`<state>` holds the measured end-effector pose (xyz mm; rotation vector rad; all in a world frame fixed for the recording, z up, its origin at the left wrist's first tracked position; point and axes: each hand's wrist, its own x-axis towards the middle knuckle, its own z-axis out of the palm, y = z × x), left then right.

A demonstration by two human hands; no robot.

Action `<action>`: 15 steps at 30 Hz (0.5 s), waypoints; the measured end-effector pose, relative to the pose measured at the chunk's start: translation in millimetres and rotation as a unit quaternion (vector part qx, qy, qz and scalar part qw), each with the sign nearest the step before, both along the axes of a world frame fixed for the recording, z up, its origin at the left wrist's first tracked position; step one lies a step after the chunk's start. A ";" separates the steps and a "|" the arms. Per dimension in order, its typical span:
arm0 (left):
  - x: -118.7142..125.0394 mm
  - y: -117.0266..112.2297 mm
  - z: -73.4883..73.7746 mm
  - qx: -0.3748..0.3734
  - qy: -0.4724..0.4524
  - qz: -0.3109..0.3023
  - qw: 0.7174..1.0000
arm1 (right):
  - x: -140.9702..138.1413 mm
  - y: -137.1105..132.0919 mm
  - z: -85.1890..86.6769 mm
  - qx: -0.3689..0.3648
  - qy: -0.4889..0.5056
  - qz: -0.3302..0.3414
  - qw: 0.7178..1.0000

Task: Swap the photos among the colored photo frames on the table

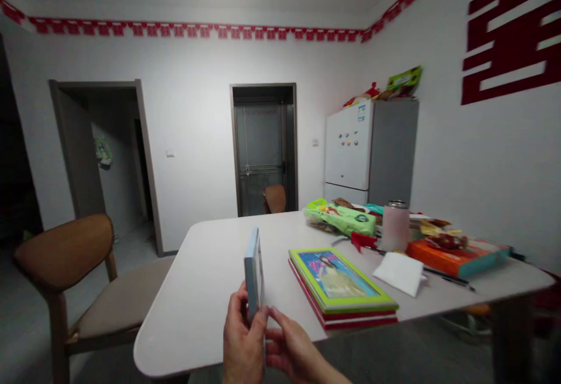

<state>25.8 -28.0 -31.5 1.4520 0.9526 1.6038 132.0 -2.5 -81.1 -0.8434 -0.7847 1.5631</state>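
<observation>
The left hand (243,332) grips a blue picture frame (252,273), upright and edge-on, at the near side of the table (205,296). The right hand (293,343) is at its lower right, fingers narrow; whether it grips cannot be told. Stacked frames (344,282) lie right.

white walls (188,103) with red bunting (248,33), grey-sided fridge (392,150), brown chair (65,249)
</observation>
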 end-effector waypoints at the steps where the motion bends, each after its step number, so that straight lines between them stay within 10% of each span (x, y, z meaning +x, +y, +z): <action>1: 9.3 0.1 7.1 -0.007 -0.062 -0.013 0.998 | -5.1 -2.5 2.6 0.018 0.035 -0.010 0.999; 5: 35.8 11.0 28.7 -0.007 -0.174 -0.042 0.984 | 39.8 8.9 28.3 0.098 0.013 -0.122 0.988; 8: 57.9 30.6 28.1 -0.049 -0.163 -0.109 0.979 | 121.1 29.1 50.9 0.069 -0.206 -0.185 0.958; 10: 80.9 45.6 15.1 -0.080 -0.146 -0.173 0.971 | 171.2 41.7 60.6 0.039 -0.377 -0.214 0.900; 15: 136.7 72.3 -31.5 -0.144 0.023 -0.108 0.983 | 232.1 62.6 57.6 0.008 -0.461 -0.190 0.867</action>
